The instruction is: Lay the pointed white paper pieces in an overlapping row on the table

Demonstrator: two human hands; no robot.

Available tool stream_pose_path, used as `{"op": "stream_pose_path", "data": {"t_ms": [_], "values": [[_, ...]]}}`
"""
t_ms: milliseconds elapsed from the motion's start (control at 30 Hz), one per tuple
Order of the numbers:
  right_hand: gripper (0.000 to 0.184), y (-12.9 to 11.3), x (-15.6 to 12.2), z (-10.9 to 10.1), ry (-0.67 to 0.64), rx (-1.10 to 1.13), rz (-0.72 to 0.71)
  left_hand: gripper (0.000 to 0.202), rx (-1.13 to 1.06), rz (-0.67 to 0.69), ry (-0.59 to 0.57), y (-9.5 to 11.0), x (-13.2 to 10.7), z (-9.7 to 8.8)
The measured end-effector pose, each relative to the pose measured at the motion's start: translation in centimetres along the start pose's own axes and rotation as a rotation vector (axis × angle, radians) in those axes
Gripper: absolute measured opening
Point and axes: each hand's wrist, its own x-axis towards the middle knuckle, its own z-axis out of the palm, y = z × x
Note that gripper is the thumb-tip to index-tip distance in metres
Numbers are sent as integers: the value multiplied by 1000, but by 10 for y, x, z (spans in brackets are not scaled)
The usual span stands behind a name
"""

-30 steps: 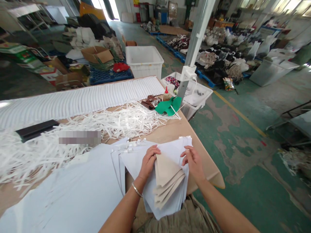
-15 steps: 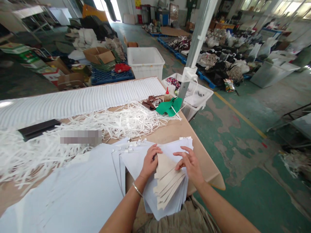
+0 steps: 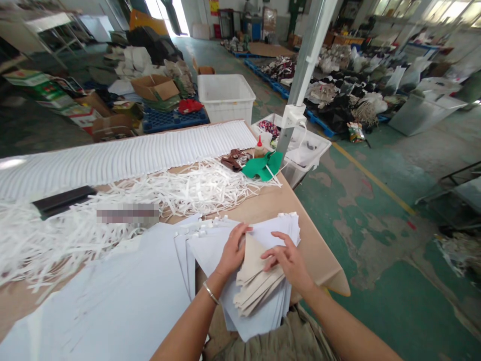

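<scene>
Left hand (image 3: 233, 249) pressed flat on white paper sheets (image 3: 206, 255), right hand (image 3: 288, 261) spread over beige triangular pieces (image 3: 255, 286) (loosely fanned)

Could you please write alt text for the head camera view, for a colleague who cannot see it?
A person's left hand and right hand handle a stack of beige triangular pieces lying on pointed white sheets at a tan table, with shredded white strips beyond.

Blurred patch (image 3: 128, 213) above the white paper sheets (image 3: 112, 291), its content unreadable.
</scene>
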Motion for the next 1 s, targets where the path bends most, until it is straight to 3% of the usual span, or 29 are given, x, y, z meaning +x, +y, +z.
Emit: {"op": "stream_pose_path", "data": {"t_ms": [133, 233, 300, 400, 433, 500, 567, 667, 767, 867, 933, 1000], "values": [[36, 17, 21, -16, 219, -540, 56, 30, 141, 69, -44, 5, -5, -4], [30, 26, 31, -22, 189, -782, 77, 32, 93, 36, -3, 10, -2, -5], [23, 25, 27, -19, 159, -726, 37, 37, 1, -52, 70, 11, 4, -3], [31, 13, 10, -12, 102, -366, -59, 22, -57, -149, 159, 6, 14, -2], [37, 10, 6, -11, 64, -207, -58, 17, -82, -158, 152, 3, 17, -3], [45, 7, 3, -13, 38, 31, 10, 27, -158, -169, 100, -2, 19, -5], [48, 11, 9, -19, 102, -17, 77, 32, -193, -164, 25, -5, 18, -8], [45, 25, 26, -27, 196, -519, 87, 16, -121, -137, -19, -4, 19, -11], [36, 34, 35, -27, 165, -807, 93, 29, -79, -133, -11, -2, 22, -9], [27, 28, 26, -20, 149, -678, 6, 25, -72, -125, -11, 0, 26, -7], [37, 20, 15, -17, 123, -426, -59, 18, -124, -127, -42, -1, 26, -7], [51, 15, 7, -16, 82, -125, -28, 10, -227, -149, -56, -2, 24, -9]]}}
